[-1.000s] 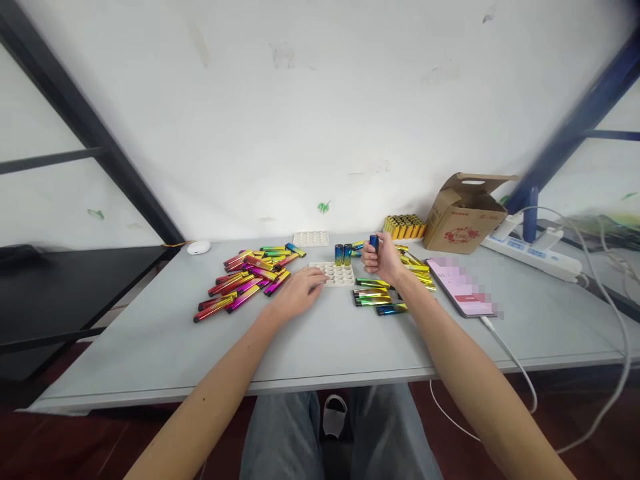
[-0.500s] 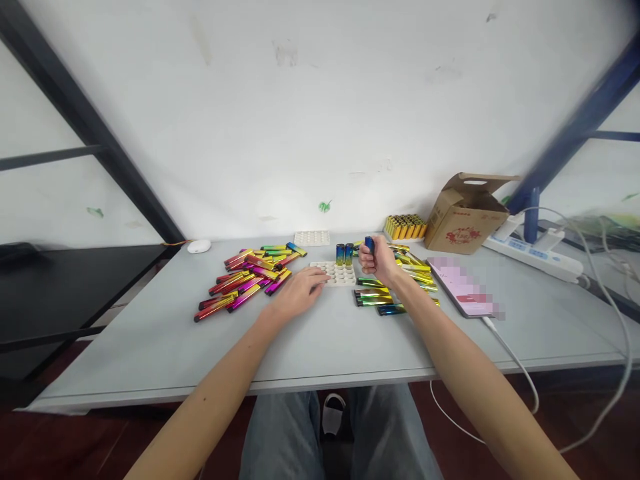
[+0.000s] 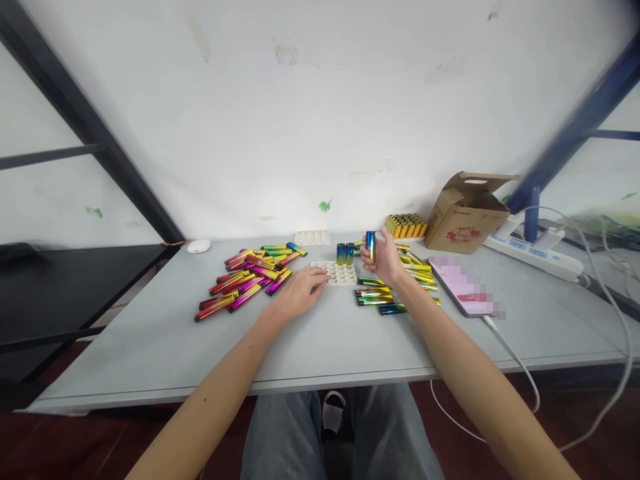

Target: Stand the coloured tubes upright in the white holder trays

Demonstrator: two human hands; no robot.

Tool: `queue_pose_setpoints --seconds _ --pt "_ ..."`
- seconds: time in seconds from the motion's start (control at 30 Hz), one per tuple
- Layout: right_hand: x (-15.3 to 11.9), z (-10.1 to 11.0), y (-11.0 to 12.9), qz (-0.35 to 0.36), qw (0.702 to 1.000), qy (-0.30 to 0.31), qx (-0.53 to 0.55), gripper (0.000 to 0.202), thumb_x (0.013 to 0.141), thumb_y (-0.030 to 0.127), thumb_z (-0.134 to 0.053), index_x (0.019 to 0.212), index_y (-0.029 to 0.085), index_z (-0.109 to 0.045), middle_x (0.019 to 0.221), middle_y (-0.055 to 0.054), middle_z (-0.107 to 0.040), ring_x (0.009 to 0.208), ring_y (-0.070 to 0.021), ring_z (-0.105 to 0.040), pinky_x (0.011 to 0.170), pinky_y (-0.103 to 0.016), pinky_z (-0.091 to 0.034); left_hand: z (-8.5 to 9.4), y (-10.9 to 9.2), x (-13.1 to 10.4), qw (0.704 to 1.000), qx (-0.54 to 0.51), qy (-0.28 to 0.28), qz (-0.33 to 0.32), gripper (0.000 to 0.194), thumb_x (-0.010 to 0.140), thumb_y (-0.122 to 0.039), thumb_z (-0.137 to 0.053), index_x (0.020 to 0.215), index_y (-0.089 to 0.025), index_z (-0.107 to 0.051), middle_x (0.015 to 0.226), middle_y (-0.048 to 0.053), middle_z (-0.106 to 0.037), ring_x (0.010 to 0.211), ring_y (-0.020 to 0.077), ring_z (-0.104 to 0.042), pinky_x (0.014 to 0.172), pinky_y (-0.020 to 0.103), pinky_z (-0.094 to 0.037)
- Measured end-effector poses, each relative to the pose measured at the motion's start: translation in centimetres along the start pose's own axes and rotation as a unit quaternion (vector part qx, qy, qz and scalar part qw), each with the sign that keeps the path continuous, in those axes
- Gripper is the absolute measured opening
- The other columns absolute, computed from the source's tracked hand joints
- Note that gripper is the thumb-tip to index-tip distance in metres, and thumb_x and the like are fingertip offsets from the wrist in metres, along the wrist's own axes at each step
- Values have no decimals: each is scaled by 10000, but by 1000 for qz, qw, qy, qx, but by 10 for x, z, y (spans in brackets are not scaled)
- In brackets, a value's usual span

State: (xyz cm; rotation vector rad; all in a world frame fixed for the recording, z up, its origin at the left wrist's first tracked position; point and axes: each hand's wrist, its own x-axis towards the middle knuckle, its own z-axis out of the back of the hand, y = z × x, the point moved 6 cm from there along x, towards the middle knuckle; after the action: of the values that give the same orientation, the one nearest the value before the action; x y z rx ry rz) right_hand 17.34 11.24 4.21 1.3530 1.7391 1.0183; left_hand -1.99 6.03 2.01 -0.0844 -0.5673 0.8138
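My left hand [image 3: 299, 291] lies low over the table with its fingers stretched out, the tips touching the left side of a white tray [image 3: 336, 275] with rows of round holes. Two shiny blue-and-gold tubes [image 3: 345, 254] stand upright side by side at the tray's back right. Just right of them my right hand [image 3: 386, 259] is raised, its fingers closed round a similar shiny blue tube [image 3: 371, 245] held upright. Several glossy green, gold and blue tubes [image 3: 374, 301] lie below and behind this hand. A loose pile of red, purple and gold tubes [image 3: 245, 280] lies left of my left hand.
Against the wall stand a second white tray [image 3: 313, 237], a block of upright yellow tubes [image 3: 407, 226] and an open cardboard box [image 3: 463, 220]. A phone [image 3: 460, 287] with a cable and a power strip [image 3: 535, 257] lie to the right. A white earbud case [image 3: 199, 247] is far left.
My right hand has turned and loosened its fingers, so more of the blue tube shows, now upright. My left hand and the tray have stayed in place.
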Motion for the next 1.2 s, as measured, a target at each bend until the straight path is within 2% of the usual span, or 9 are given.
queue_pose_setpoints --seconds 0.1,0.17,0.27,0.43,0.6,0.73,0.97,1.1,1.2 --pt "1 8 8 60 995 -75 -20 332 817 560 -504 876 234 -481 706 23 -540 530 -106 -498 388 -187 -352 0 -1 0 1000 0 -4 -11 331 917 -150 -471 1154 -229 -689 1204 73 -667 1152 216 -598 1010 412 -496" --pt "2 15 13 100 987 -117 -51 297 797 514 -569 876 237 -500 800 11 -572 648 -123 -573 466 -212 -463 0 -3 0 1000 2 5 -15 349 907 -122 -468 1135 -240 -704 1193 70 -666 1146 217 -595 998 411 -501" --pt "4 19 20 171 971 -122 -110 321 793 548 -597 845 237 -536 879 -4 -585 838 -153 -613 637 -253 -546 -1 -6 0 1000 6 22 -13 373 893 -91 -464 1105 -252 -725 1177 75 -666 1152 229 -587 998 427 -495" --pt "-9 2 34 295 918 -78 -254 325 861 538 -553 908 232 -651 961 -24 -651 967 -162 -599 878 -293 -498 -2 -10 1 999 4 24 -20 395 887 -71 -453 1112 -245 -727 1179 93 -662 1148 242 -585 994 446 -492" --pt "-23 -31 29 319 891 26 -323 243 819 439 -670 968 249 -701 1010 -45 -710 1071 -225 -619 978 -392 -462 0 -11 2 999 7 26 -25 391 879 -72 -462 1108 -241 -730 1175 93 -666 1142 247 -586 989 446 -494" --pt "-22 -42 18 357 824 45 -437 134 874 339 -611 899 268 -721 989 -40 -735 1224 -247 -548 1050 -441 -413 1 -12 2 999 7 24 -28 377 895 -100 -459 1102 -265 -727 1168 77 -675 1125 241 -597 967 441 -507" --pt "-14 -33 12 425 730 -7 -535 226 896 254 -515 1011 272 -708 1089 -46 -713 1215 -255 -529 1043 -476 -413 1 -7 2 999 -20 12 -22 321 924 -154 -458 1098 -245 -711 1123 48 -714 1143 216 -616 993 407 -503" --pt "-15 -15 25 430 694 -41 -577 166 844 258 -563 884 244 -724 1097 -78 -682 1143 -271 -547 1034 -480 -402 3 -3 1 999 -21 -11 23 262 927 -217 -491 1073 -216 -710 1158 62 -703 1111 212 -639 1011 397 -498" --pt "-13 3 36 392 685 -64 -611 127 791 307 -639 745 221 -720 1114 -101 -666 1168 -302 -521 1037 -495 -387 2 -3 1 999 -15 -25 33 247 918 -220 -507 1058 -194 -708 1154 76 -695 1084 217 -643 994 400 -506"
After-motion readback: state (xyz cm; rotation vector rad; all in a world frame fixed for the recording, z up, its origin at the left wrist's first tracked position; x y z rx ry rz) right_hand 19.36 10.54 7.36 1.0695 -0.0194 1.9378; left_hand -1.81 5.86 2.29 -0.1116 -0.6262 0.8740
